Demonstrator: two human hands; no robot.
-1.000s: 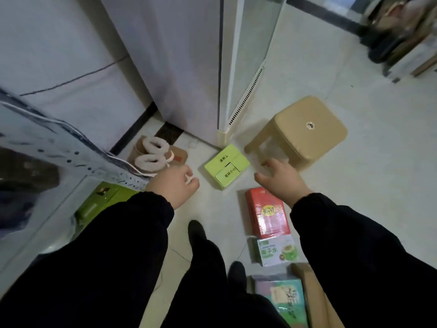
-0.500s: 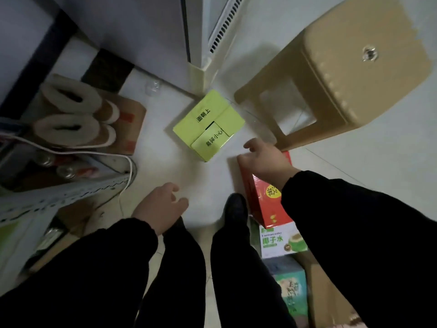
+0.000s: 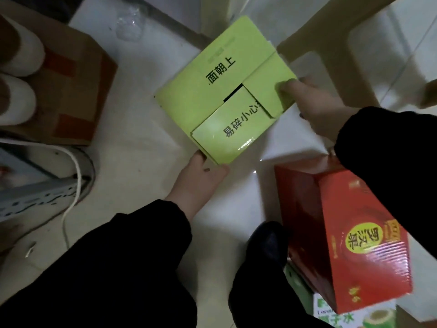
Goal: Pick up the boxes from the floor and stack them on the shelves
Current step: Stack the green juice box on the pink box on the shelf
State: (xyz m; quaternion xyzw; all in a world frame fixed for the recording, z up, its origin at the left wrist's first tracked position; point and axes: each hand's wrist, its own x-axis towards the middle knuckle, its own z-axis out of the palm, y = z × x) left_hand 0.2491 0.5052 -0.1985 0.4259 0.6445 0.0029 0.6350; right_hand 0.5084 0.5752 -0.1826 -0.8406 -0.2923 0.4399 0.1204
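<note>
both hands on the green box

the left hand (image 3: 201, 176) holds the near corner of the green box (image 3: 220, 91). its fingers go under the box and are hidden, so only the back of the hand and the thumb side show. the right hand (image 3: 319, 110) grips the box's right edge: the thumb lies flat on top of the right flap and the other fingers curl beneath, out of sight. the box sits over the floor (image 3: 142, 143) in the middle of the view, lid up, with black print on its flaps. whether its underside is touching the floor cannot be told.

a red box (image 3: 343, 233) stands just beside the right forearm, its far end covered by the dark sleeve (image 3: 390, 150). a white and green box (image 3: 350, 318) pokes out from under it, cut off by the lower edge. a tan stool (image 3: 331, 24) is cropped at the top right corner. at the left edge, fluffy slippers (image 3: 16, 76) rest on a cardboard box (image 3: 78, 98), both partly out of frame and blurred. a metal shelf rail (image 3: 35, 197) and a white cable (image 3: 78, 183) lie at the lower left.
</note>
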